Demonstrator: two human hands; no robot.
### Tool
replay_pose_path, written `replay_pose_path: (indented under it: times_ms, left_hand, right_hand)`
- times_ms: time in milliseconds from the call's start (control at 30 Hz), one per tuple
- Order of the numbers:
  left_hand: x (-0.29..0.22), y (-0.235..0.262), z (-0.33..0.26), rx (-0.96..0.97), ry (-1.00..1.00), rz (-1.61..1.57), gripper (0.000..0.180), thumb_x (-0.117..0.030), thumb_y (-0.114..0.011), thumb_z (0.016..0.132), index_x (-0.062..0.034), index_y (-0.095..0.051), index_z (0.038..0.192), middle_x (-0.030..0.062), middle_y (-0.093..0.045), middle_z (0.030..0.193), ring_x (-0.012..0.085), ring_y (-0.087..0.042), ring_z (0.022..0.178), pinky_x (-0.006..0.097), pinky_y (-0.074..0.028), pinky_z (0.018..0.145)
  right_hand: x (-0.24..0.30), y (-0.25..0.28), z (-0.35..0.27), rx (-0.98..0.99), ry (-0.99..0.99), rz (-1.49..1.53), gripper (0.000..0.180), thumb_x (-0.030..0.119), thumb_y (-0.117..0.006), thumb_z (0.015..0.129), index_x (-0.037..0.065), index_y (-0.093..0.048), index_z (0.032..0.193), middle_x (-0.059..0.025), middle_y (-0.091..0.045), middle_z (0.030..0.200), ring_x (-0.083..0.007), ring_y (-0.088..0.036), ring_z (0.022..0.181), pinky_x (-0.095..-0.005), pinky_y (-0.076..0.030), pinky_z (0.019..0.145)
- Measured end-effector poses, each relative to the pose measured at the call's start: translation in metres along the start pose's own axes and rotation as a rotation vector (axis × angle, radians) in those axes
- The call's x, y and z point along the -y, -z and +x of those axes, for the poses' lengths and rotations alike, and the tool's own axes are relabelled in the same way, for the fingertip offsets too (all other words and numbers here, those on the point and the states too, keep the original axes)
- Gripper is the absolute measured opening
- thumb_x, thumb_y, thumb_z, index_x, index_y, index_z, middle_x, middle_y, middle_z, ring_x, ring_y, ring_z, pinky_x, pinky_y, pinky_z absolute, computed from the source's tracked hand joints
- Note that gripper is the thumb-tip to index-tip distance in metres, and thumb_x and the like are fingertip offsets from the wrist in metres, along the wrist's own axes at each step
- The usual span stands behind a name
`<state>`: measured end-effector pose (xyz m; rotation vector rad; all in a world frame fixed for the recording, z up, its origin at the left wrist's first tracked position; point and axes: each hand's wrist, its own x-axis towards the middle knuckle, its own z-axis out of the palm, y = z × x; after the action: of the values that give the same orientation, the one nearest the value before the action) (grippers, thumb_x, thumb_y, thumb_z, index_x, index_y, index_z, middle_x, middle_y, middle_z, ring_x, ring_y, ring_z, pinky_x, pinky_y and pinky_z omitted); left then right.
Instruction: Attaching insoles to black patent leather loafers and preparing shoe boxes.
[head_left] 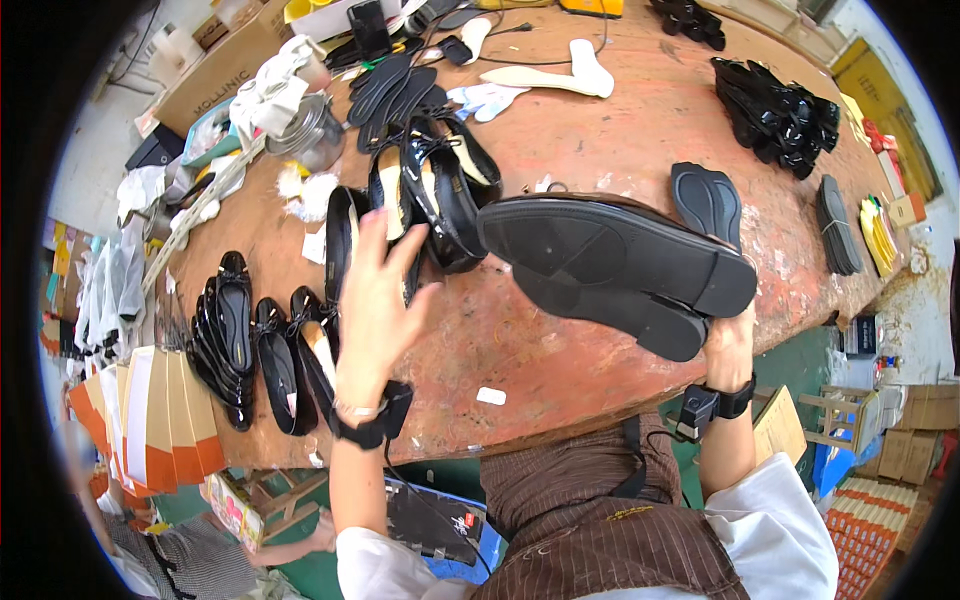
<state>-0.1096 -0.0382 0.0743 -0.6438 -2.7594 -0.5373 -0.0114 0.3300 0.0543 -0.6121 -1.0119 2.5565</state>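
My right hand (730, 345) is closed round the heel end of a pair of black shoes (610, 250), held together above the table with their dark soles facing me. My left hand (378, 295) is open, its fingers spread, over or just in front of several glossy black flats (438, 190) with bows and pale insoles. Whether it touches them I cannot tell. More black flats (284, 365) stand to its left, beside a nested row of bow flats (235, 325). Behind the held pair lie black sole-shaped pieces (707, 203).
The reddish worktable (440, 385) bears loose black insoles (390, 95), a metal can (312, 138), white shoe-shaped forms (590, 72) and a glossy black pile (775, 115). Orange-and-white boxes (160, 415) stand past its left edge. Another person (190, 555) is at lower left.
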Motion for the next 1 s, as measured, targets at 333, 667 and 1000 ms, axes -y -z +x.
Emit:
replay_pose_path:
  times_ms: [333,667,1000]
  left_hand:
    - [-0.011,-0.083,0.052,0.268,-0.122,0.418,0.046,-0.037,-0.085,0.062,-0.0091,-0.072,0.096,0.0055,-0.067,0.097,0.0238,-0.055,0.113,0.044,-0.045,0.091]
    - [0.006,-0.040,0.024,-0.216,0.163,-0.790,0.023,-0.003,-0.075,0.082,0.0030,-0.066,0.102,0.0084,-0.068,0.096,0.0193,-0.064,0.092,0.029,-0.051,0.082]
    - [0.007,0.014,-0.082,-0.763,0.499,-1.976,0.056,-0.046,-0.058,0.096,0.0018,-0.057,0.126,0.0183,-0.060,0.131,0.0374,-0.059,0.118,0.062,-0.051,0.093]
  right_hand:
    - [-0.021,0.051,0.008,-0.263,-0.133,0.234,0.038,0.035,-0.057,0.099,0.005,-0.062,0.121,-0.0106,-0.065,0.121,-0.0260,-0.061,0.109,-0.0402,-0.053,0.094]
    - [0.006,-0.078,0.062,-0.030,0.301,0.049,0.015,0.022,-0.065,0.088,0.008,-0.065,0.083,-0.0013,-0.064,0.074,-0.0167,-0.061,0.065,-0.0303,-0.050,0.063]
    - [-0.096,-0.088,0.125,0.447,0.881,-1.946,0.019,0.016,-0.068,0.079,0.004,-0.064,0.093,-0.0155,-0.058,0.123,-0.0374,-0.053,0.112,-0.0492,-0.045,0.092]
